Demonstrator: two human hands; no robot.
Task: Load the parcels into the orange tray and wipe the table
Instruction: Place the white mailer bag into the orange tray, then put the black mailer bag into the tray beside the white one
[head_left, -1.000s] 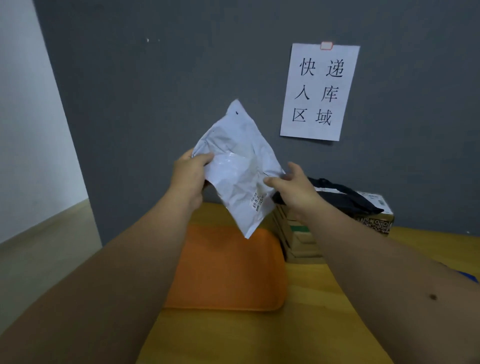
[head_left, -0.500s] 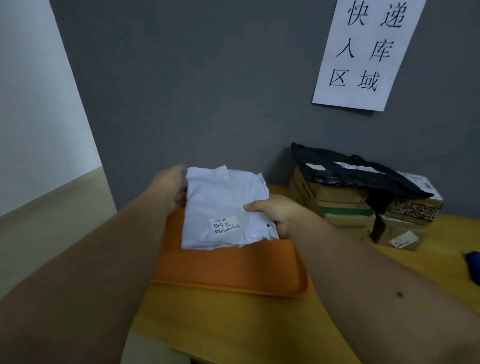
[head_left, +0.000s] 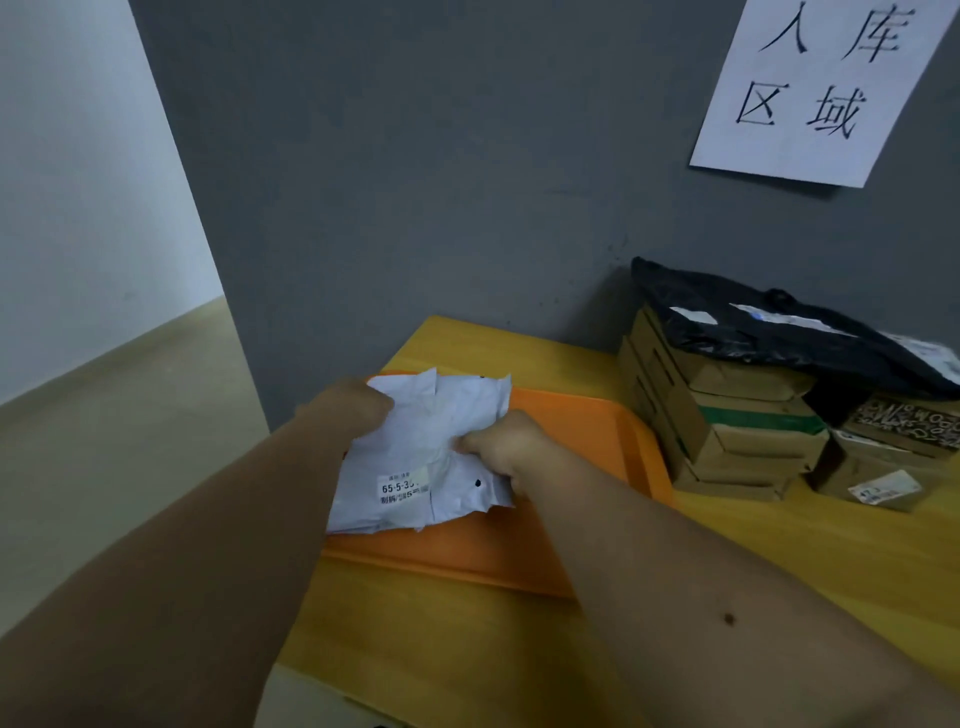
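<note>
White soft parcel (head_left: 415, 457) sits in the orange tray (head_left: 587, 431), both hands gripping it; next, let go and reach toward three o'clock.

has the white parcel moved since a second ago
Yes. The white parcel was held up in front of the grey wall; now it is down on the orange tray, both hands gripping it.
</note>
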